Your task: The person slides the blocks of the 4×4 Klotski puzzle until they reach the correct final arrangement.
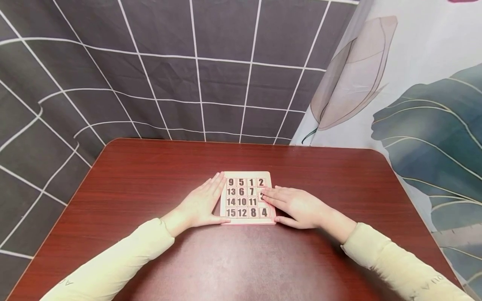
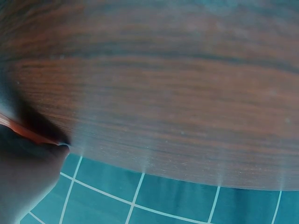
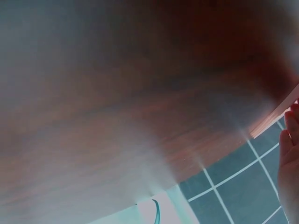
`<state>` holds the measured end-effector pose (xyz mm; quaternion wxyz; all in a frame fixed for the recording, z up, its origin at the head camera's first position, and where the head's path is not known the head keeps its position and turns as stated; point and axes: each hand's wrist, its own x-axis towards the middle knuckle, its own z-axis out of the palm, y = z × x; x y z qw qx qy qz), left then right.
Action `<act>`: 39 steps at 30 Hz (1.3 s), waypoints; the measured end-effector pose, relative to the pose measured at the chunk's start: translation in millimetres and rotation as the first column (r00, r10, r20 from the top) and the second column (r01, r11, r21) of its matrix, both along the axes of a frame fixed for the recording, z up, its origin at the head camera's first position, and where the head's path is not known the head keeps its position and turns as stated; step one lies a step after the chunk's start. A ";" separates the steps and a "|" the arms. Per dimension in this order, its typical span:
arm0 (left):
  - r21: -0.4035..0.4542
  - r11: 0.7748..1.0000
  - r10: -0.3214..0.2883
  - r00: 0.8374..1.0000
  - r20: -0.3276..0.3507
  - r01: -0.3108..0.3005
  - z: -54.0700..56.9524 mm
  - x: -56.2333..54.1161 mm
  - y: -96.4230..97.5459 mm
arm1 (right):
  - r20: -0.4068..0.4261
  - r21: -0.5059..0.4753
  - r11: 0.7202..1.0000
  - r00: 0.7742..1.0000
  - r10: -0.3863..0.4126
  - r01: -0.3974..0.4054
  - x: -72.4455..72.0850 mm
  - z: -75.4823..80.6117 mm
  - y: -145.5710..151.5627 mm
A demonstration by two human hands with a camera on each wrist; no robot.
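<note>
White with pink edging — the number board (image 1: 248,174) is laid flat between the hands on the red-brown table (image 1: 150,167). One tile (image 1: 259,194), apparently the 3, is partly covered by the fingertips of the right hand (image 1: 301,207); it looks seated between second and third rows, a bare slot (image 1: 262,205) left on its near side. Shift judged part-done: tile to be squared up. Other tiles seated squarely but jumbled — 9-5-1-2 is read in the far row, 15-12-8-4 in the near. Right fingers are held straight, thumb at the board's edge. Board's other side is braced by the left hand (image 1: 203,205), fingers extended, thumb on the near corner. Gridded cloth (image 1: 222,83) is hung beyond both hands.
</note>
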<state>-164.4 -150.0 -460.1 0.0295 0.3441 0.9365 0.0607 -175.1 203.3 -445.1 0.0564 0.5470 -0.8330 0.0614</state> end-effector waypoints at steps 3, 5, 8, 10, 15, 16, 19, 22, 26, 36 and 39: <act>0.001 1.000 0.000 1.000 -0.001 0.000 -1.4 -0.2 -0.3 | -0.015 -0.009 1.000 1.000 0.025 -0.026 7.0 0.1 1.5; -0.004 1.000 0.001 1.000 -0.003 -0.001 -2.2 -0.4 -0.7 | -0.019 -0.006 0.999 0.999 0.033 -0.033 10.4 0.0 2.2; -0.001 1.000 0.000 1.000 -0.006 0.000 -3.1 -0.3 -1.0 | -0.022 0.000 0.999 0.999 0.038 -0.038 12.9 0.1 3.4; -0.002 1.000 0.001 1.000 -0.005 -0.001 -2.0 0.1 -0.9 | -0.018 -0.004 0.999 0.999 0.034 -0.034 12.1 -0.4 4.2; 0.005 1.000 -0.001 1.000 -0.002 0.001 0.6 1.3 -0.5 | 0.011 -0.019 1.000 1.000 -0.005 0.005 3.3 -0.8 4.6; 0.006 1.000 -0.001 1.000 -0.002 0.001 0.8 1.4 -0.3 | 0.017 -0.015 1.000 1.000 -0.018 0.018 0.9 -0.5 4.3; 0.006 1.000 -0.002 1.000 -0.006 0.002 0.4 1.4 -0.2 | 0.033 -0.001 0.999 0.998 -0.050 0.050 -7.1 0.3 2.0; 0.010 1.000 -0.004 1.000 -0.010 0.005 -0.3 1.0 -0.4 | 0.032 0.012 0.998 0.997 -0.070 0.069 -15.4 0.3 -1.0; 0.003 1.000 -0.007 1.000 -0.023 0.008 -0.5 0.3 -1.2 | 0.022 0.005 0.997 0.997 -0.080 0.080 -25.7 1.0 -5.6; -0.011 1.000 -0.003 1.000 -0.019 0.003 3.3 0.8 0.6 | 0.025 0.026 0.995 0.995 -0.094 0.094 -30.0 0.5 -8.0; -0.012 1.000 -0.002 1.000 -0.020 0.002 3.9 1.5 0.5 | 0.031 0.035 0.996 0.996 -0.086 0.085 -23.6 1.0 -7.2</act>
